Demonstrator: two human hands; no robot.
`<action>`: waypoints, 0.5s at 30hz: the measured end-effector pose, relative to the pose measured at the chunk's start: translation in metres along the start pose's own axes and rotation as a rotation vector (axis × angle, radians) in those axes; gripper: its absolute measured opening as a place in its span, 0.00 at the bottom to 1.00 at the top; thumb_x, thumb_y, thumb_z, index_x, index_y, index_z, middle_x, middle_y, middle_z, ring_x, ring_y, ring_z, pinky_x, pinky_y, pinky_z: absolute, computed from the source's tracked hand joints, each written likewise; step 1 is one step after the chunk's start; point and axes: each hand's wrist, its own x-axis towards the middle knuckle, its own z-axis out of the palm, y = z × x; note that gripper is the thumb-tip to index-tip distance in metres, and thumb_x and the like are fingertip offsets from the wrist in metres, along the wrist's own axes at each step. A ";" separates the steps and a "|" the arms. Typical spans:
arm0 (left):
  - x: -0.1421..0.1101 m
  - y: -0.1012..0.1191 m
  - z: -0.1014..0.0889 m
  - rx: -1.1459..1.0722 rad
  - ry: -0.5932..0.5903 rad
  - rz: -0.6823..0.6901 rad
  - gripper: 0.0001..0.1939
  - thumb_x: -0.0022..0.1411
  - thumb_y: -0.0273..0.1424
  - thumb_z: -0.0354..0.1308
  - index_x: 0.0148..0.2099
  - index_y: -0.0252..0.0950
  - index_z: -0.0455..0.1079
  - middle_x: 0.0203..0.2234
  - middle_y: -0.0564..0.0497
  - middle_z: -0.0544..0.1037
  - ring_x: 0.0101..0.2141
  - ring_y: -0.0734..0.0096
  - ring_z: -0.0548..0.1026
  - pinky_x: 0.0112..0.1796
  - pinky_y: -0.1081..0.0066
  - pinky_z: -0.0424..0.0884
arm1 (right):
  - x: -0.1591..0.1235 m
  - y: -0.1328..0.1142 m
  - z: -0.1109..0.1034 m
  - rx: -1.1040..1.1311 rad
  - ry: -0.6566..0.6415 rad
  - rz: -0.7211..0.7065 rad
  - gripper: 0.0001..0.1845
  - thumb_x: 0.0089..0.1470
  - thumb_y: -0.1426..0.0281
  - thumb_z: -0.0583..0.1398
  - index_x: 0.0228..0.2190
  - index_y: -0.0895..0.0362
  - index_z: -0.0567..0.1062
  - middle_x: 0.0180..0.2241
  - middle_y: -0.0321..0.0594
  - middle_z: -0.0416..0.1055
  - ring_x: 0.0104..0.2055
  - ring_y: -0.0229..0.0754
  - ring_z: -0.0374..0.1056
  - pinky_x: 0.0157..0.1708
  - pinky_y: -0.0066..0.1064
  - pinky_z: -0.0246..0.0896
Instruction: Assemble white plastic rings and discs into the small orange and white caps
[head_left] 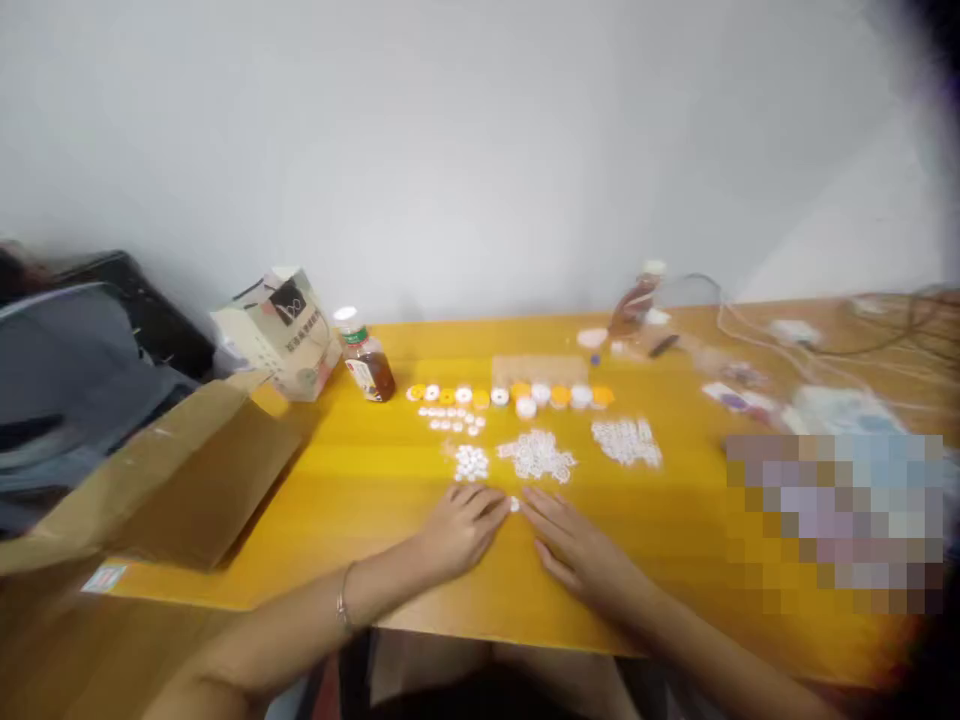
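My left hand (463,528) rests on the yellow table with its fingers bent and drawn together. At its fingertips is a small white round piece (514,505), apparently pinched at its left edge. My right hand (566,545) lies to the right of that piece, fingers stretched out and thumb apart, fingertips close beside it. Just beyond my hands are a cluster of small white round pieces (471,462), a pile of whitish ring-like pieces (537,455) and a patch of clear-white pieces (627,442). Blur hides the finer detail.
Behind the piles runs a row of white and orange caps (559,397), with small white pieces (452,413) before it. A brown bottle (366,358), a paper bag (281,335) and an open cardboard box (195,480) stand left. Cables (772,345) and another bottle (636,305) are right.
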 end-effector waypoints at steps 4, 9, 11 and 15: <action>0.000 0.002 -0.002 -0.008 0.023 0.007 0.19 0.62 0.28 0.43 0.56 0.35 0.55 0.44 0.44 0.68 0.47 0.63 0.63 0.44 0.63 0.62 | -0.001 0.001 -0.001 0.033 0.029 0.005 0.25 0.51 0.76 0.49 0.53 0.57 0.60 0.55 0.45 0.58 0.58 0.44 0.51 0.55 0.42 0.50; -0.001 0.000 -0.007 -0.134 0.125 -0.042 0.19 0.62 0.29 0.44 0.55 0.34 0.56 0.45 0.43 0.68 0.45 0.65 0.65 0.46 0.64 0.64 | -0.006 0.002 -0.002 0.101 0.152 0.037 0.23 0.52 0.77 0.49 0.50 0.56 0.63 0.51 0.43 0.64 0.54 0.43 0.58 0.52 0.39 0.56; 0.001 -0.013 -0.015 -0.174 0.223 -0.084 0.18 0.61 0.29 0.45 0.54 0.35 0.58 0.44 0.44 0.68 0.45 0.66 0.66 0.47 0.65 0.64 | -0.010 0.004 -0.003 0.138 0.234 0.094 0.19 0.53 0.77 0.48 0.46 0.55 0.67 0.47 0.42 0.69 0.49 0.42 0.64 0.49 0.36 0.61; 0.014 -0.069 -0.038 -0.194 0.352 -0.291 0.14 0.61 0.28 0.45 0.49 0.36 0.63 0.40 0.47 0.70 0.41 0.70 0.68 0.44 0.68 0.65 | -0.013 0.008 -0.004 0.175 0.278 0.162 0.14 0.52 0.75 0.50 0.39 0.54 0.71 0.40 0.40 0.74 0.41 0.43 0.70 0.44 0.35 0.66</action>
